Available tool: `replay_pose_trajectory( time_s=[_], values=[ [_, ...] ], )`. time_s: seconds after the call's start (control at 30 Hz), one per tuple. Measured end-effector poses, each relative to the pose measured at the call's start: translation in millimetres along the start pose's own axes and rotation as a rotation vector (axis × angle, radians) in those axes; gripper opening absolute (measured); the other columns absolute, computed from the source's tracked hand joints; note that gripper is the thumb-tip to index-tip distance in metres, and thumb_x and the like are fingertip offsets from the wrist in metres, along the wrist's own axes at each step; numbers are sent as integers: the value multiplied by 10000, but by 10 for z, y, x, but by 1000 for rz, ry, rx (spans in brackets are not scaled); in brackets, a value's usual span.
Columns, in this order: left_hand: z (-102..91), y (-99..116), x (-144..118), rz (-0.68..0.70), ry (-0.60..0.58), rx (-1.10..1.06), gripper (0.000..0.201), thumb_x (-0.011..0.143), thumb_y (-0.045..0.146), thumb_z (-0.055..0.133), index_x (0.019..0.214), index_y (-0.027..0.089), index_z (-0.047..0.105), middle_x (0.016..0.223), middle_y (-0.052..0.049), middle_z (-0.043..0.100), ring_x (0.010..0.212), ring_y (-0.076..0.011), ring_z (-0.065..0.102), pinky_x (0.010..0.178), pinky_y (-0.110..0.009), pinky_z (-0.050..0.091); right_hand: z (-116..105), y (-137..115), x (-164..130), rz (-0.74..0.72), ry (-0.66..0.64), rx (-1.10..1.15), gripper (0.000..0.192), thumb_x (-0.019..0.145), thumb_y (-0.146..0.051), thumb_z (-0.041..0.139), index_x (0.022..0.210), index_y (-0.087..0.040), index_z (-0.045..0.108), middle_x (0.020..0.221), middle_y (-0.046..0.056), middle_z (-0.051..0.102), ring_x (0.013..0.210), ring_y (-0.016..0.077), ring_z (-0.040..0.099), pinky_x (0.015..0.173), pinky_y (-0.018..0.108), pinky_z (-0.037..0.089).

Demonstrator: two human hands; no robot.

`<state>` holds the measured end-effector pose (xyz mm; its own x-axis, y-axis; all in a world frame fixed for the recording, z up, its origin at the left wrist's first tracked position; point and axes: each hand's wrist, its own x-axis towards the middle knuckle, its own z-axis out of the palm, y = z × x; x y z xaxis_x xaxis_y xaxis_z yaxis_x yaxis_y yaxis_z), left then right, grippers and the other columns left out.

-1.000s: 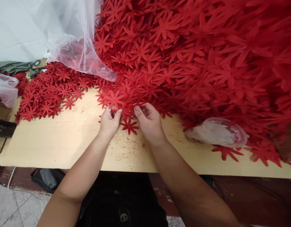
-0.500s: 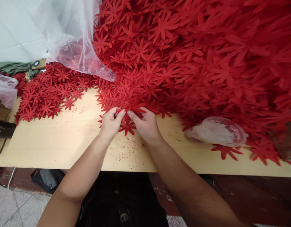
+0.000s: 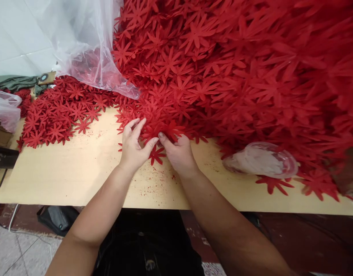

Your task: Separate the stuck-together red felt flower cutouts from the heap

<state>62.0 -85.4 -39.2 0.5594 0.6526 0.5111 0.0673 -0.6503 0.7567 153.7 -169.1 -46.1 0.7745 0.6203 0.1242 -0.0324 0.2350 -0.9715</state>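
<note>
Both hands work at the near edge of the large heap of red flower cut-outs (image 3: pixel 222 69) on the wooden table (image 3: pixel 79 172). The left hand (image 3: pixel 133 147) has its fingers spread, tips resting on the cut-outs. The right hand (image 3: pixel 178 151) pinches a small bunch of cut-outs (image 3: pixel 165 128) between thumb and fingers. One loose flower (image 3: pixel 157 154) lies between the hands. A clear plastic bag (image 3: pixel 87 50) drapes the heap's left side.

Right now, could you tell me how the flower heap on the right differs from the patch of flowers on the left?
The right heap is far larger and rises high; the left patch is small and lies flat. Both hands, left and right, work at the heap's edge; the patch lies untouched. A plastic bag drapes between them. Both hold the same red flower cutouts.
</note>
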Motion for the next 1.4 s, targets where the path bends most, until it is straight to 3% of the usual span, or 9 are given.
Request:
replay_pose_trajectory(
  time_s=[0.17, 0.3, 0.4, 0.53, 0.7, 0.83, 1.1, 1.23, 1.4],
  values=[
    [-32, 39, -9, -26, -65, 15, 142, 816, 254, 589, 916, 207, 679, 958, -58, 662, 926, -187, 593, 892, -385, 451, 24, -9, -49, 9, -42, 19, 300, 682, -472, 716, 802, -215, 618, 796, 34, 682, 723, 164, 633, 766, 373, 560],
    [-52, 8, 36, -222, 31, -208, 148, 821, 304, 585, 754, 186, 641, 758, -25, 653, 724, -136, 577, 736, -305, 478, -34, 53, -10, 2, 40, -11, 257, 699, -397, 706, 845, -227, 579, 792, 11, 648, 663, 136, 608, 719, 352, 561],
    [-69, -8, 84, -401, 108, -395, 116, 780, 295, 632, 746, 184, 627, 715, -3, 661, 673, -109, 580, 696, -263, 483, -109, 108, 39, -51, 115, -132, 219, 740, -341, 652, 904, -228, 562, 877, 31, 627, 773, 157, 624, 787, 379, 549],
    [-68, 6, 109, -477, 106, -530, 130, 714, 255, 691, 815, 184, 651, 780, -5, 700, 708, -108, 619, 708, -248, 496, -149, 128, 28, -190, 158, -370, 356, 732, -288, 629, 1074, -203, 575, 1070, 95, 590, 1007, 218, 587, 956, 463, 470],
    [-54, 3, 93, -487, 123, -525, 172, 738, 333, 679, 793, 173, 647, 793, -27, 704, 726, -121, 627, 750, -275, 498, -130, 34, -39, -359, 135, -616, 416, 694, -183, 595, 1108, -206, 627, 1132, 107, 595, 1137, 268, 511, 1042, 517, 374],
    [-54, 0, 73, -509, 64, -493, 241, 787, 410, 626, 795, 170, 632, 779, -34, 698, 716, -121, 616, 748, -278, 489, -103, -61, -61, -425, 94, -605, 295, 774, -268, 581, 1053, -211, 659, 1100, 98, 632, 1109, 256, 527, 1030, 507, 385],
    [-17, 5, 17, -264, -196, -262, 198, 824, 358, 572, 810, 176, 647, 831, -50, 666, 801, -155, 590, 778, -304, 475, -11, 6, -66, -113, -114, -155, 298, 779, -465, 623, 946, -218, 618, 919, 45, 672, 846, 178, 630, 815, 377, 526],
    [-20, 28, 7, -136, -229, -120, 93, 785, 269, 602, 782, 180, 630, 818, -47, 633, 796, -166, 570, 776, -325, 467, -15, -13, -22, -27, -29, -43, 255, 705, -442, 695, 782, -216, 602, 754, -2, 638, 695, 134, 587, 680, 297, 510],
    [-25, 68, -5, -222, -198, -104, 126, 803, 301, 598, 758, 185, 620, 730, -26, 621, 696, -144, 562, 683, -292, 461, -11, -59, -24, -16, 40, -55, 320, 722, -511, 663, 713, -211, 550, 649, -33, 540, 591, 97, 479, 569, 246, 431]
  ],
)
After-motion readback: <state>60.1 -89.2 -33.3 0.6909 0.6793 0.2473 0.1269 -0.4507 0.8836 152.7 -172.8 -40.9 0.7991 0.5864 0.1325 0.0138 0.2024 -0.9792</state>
